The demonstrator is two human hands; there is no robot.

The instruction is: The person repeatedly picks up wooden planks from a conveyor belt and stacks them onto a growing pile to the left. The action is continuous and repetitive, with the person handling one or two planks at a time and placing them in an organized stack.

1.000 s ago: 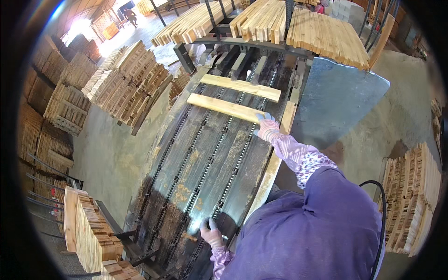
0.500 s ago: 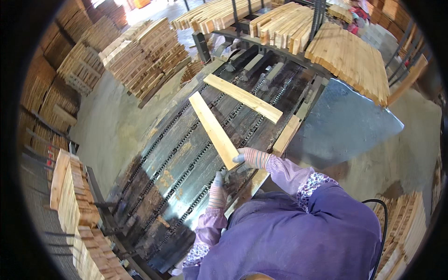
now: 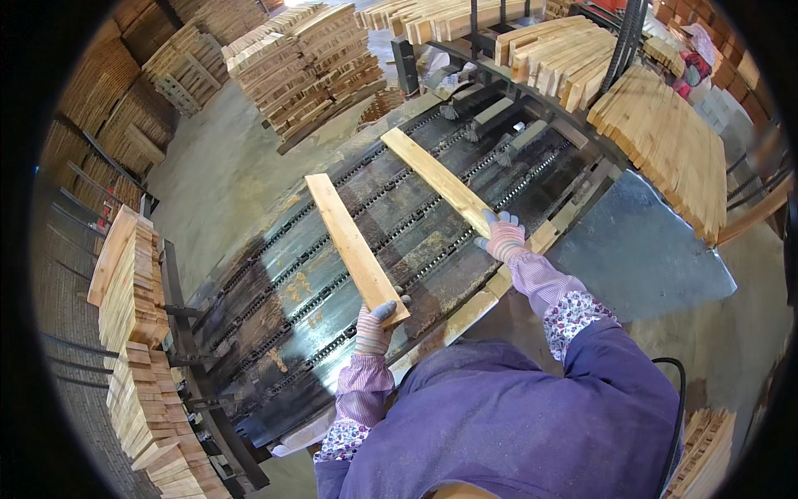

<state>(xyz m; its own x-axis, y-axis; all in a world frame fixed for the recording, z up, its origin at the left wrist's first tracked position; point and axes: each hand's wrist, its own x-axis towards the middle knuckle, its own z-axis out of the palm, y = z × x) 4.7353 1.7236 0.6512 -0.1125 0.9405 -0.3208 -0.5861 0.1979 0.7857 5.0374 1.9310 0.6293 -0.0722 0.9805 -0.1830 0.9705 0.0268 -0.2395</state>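
My gloved left hand (image 3: 374, 327) is closed round the near end of a wooden board (image 3: 353, 245), thumb on top and fingers around its edge. That board slants away over the dark chain conveyor (image 3: 332, 299). Farther right, a second wooden board (image 3: 436, 179) lies across the chains. My gloved right hand (image 3: 504, 235) is at its near end, with the thumb to the left and the fingers around the end. The fingers' undersides are hidden, but they appear to grip it.
Rows of boards (image 3: 665, 150) rest on a rack beyond the conveyor. A metal sheet (image 3: 640, 249) slopes down at the right. More stacked boards (image 3: 137, 333) stand behind posts at the left. A tall timber pile (image 3: 307, 71) stands on the floor at the far left. Another person (image 3: 697, 58) is at the far right.
My right hand has left the first board and reached the second one's near end. My left hand has taken the first board's near end, and that board has shifted left.
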